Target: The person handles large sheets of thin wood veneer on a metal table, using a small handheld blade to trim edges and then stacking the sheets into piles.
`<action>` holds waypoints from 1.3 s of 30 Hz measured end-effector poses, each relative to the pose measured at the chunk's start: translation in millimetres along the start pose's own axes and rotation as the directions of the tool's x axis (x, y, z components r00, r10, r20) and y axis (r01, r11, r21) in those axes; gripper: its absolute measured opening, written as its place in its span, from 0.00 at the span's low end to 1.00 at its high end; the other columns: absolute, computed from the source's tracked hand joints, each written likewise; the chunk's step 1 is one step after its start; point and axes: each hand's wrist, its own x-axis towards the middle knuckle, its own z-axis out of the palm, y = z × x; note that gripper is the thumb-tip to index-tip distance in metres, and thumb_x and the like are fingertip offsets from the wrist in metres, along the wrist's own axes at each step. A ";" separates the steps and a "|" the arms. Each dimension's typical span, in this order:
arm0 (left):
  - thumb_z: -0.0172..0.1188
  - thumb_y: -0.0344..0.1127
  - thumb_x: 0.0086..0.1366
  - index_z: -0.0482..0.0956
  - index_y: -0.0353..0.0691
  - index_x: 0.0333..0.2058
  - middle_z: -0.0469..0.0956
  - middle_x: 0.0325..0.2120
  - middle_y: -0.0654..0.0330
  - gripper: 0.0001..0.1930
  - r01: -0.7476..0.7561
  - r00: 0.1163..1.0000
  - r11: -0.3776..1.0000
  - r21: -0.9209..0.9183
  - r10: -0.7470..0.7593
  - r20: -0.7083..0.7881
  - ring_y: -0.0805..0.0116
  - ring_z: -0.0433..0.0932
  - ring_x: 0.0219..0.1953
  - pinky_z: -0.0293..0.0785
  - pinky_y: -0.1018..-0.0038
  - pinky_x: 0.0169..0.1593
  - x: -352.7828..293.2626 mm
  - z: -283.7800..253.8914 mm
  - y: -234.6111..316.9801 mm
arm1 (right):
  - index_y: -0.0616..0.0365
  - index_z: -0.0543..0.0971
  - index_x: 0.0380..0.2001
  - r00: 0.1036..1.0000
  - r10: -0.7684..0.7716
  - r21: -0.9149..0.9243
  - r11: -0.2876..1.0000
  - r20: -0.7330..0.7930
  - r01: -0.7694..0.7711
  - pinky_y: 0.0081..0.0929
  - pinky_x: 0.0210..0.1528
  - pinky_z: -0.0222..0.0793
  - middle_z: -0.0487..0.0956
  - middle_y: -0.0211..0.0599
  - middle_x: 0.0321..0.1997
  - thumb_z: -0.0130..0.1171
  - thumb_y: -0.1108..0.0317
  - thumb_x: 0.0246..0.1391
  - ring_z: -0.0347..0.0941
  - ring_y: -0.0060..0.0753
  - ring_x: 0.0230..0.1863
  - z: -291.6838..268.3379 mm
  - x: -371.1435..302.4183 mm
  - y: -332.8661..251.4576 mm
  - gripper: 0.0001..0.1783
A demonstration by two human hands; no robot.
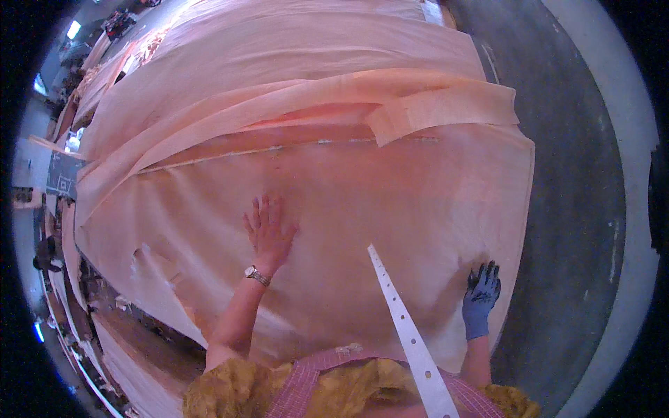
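A large thin sheet of pale wood veneer lies spread over a stack in front of me. My left hand is bare, wears a wristwatch, and lies flat on the sheet with fingers spread. My right hand, in a blue glove, presses flat near the sheet's right edge. A long white perforated strip slants up from my chest between my arms, resting over the sheet. Neither hand grips anything.
More veneer sheets are piled beyond, with a narrow loose strip lying across them. A torn hole shows in the sheet at lower left. Grey concrete floor runs along the right. Stacks and clutter line the left side.
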 end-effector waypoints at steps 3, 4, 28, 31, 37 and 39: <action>0.60 0.53 0.57 0.60 0.48 0.65 0.56 0.67 0.54 0.38 0.069 0.997 0.997 -0.020 -0.068 0.022 0.56 0.46 0.71 0.36 0.46 0.69 -20.7 10.3 -18.7 | 0.57 0.63 0.64 0.996 0.020 0.088 0.996 0.084 -0.028 0.46 0.69 0.47 0.60 0.45 0.70 0.47 0.55 0.63 0.53 0.46 0.71 21.8 -18.2 5.4 0.30; 0.60 0.55 0.57 0.59 0.48 0.65 0.55 0.67 0.54 0.39 0.066 0.998 0.997 -0.049 -0.066 0.011 0.56 0.45 0.71 0.35 0.46 0.69 -22.9 10.3 -25.5 | 0.56 0.62 0.65 0.995 0.030 0.137 0.990 0.100 -0.043 0.45 0.70 0.46 0.58 0.43 0.71 0.48 0.54 0.62 0.52 0.44 0.71 19.2 -18.4 1.1 0.31; 0.64 0.50 0.55 0.59 0.51 0.66 0.57 0.65 0.54 0.40 -0.072 0.993 0.996 0.060 0.077 -0.088 0.54 0.53 0.68 0.44 0.46 0.68 -85.5 -35.6 -52.9 | 0.52 0.71 0.58 0.984 -0.157 0.259 0.957 0.088 0.130 0.45 0.47 0.70 0.71 0.51 0.58 0.53 0.61 0.60 0.69 0.52 0.52 -54.1 -95.8 -12.2 0.23; 0.70 0.44 0.49 0.58 0.55 0.65 0.57 0.65 0.57 0.44 0.012 0.968 0.996 0.092 0.012 -0.250 0.57 0.53 0.68 0.46 0.47 0.68 -10.8 -56.9 -49.5 | 0.48 0.72 0.57 0.953 -0.240 0.311 0.906 -0.183 0.288 0.40 0.48 0.72 0.69 0.45 0.60 0.61 0.56 0.55 0.69 0.48 0.55 -49.7 23.2 -61.0 0.26; 0.70 0.41 0.50 0.72 0.55 0.52 0.68 0.57 0.63 0.29 -0.176 0.946 0.972 0.155 0.211 -0.247 0.61 0.62 0.64 0.48 0.48 0.68 68.3 -45.0 -98.7 | 0.47 0.74 0.53 0.841 -0.517 0.067 0.844 -0.159 0.531 0.40 0.45 0.73 0.73 0.39 0.54 0.61 0.59 0.52 0.71 0.45 0.51 -47.3 174.9 -95.8 0.24; 0.67 0.39 0.53 0.76 0.53 0.45 0.74 0.50 0.64 0.19 -0.256 0.909 0.951 0.172 0.298 -0.291 0.61 0.67 0.60 0.49 0.49 0.68 87.3 -43.6 -108.6 | 0.47 0.76 0.47 0.777 -0.620 0.081 0.773 -0.107 0.629 0.38 0.44 0.73 0.76 0.36 0.48 0.61 0.61 0.52 0.73 0.44 0.47 -59.6 207.2 -80.6 0.18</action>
